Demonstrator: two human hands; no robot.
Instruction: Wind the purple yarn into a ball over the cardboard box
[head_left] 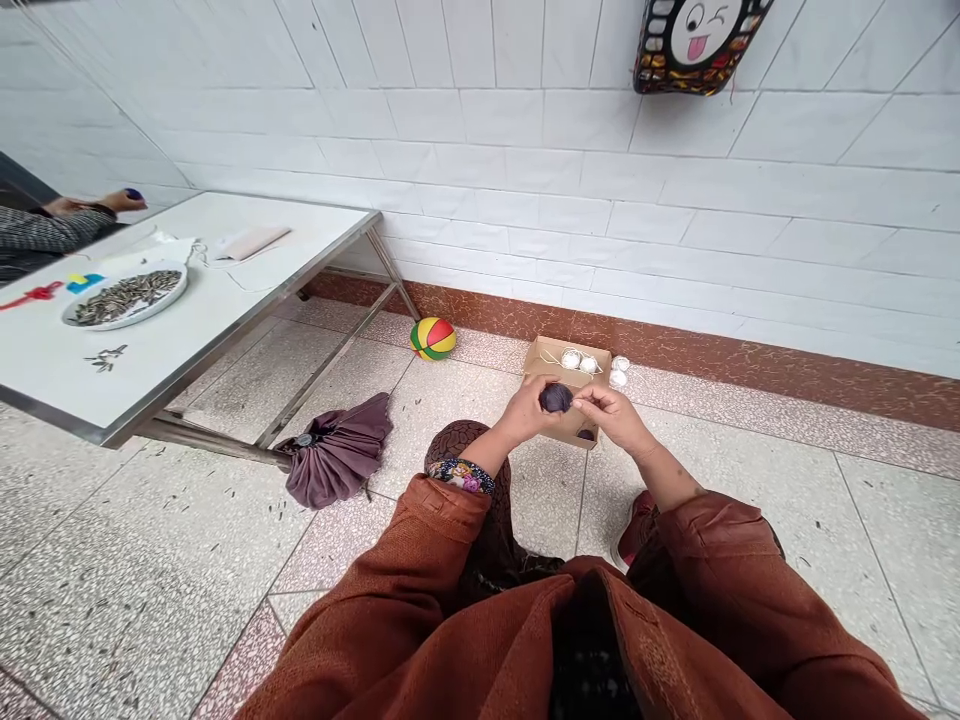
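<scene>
Though cut off by the left edge, in view at the upper left: a co-worker's patterned sleeve, ending in a co-worker's hand with a small dark blue thing at the fingers. Across the left side, a white table on a metal frame. On top, going rightward: a red strip, a blue-and-yellow thing, a few loose seeds near the front edge, a white plate heaped with striped seeds, then a flat beige thing farther back. On the speckled floor, left of centre, a loosely folded purple umbrella; above and right, a red, yellow and green ball near the wall.

Right of centre, holds a dark purple ball in the left hand, fingers clamped round its left side, above an open cardboard box. Inside the box, two white balls with pale string. Has the right hand at the ball's right side, thumb and fingertips pinched together; cannot tell whether gripping a strand. Just right of the box, more white balls. At the upper right, a black basket with a winking face against the tiles.
</scene>
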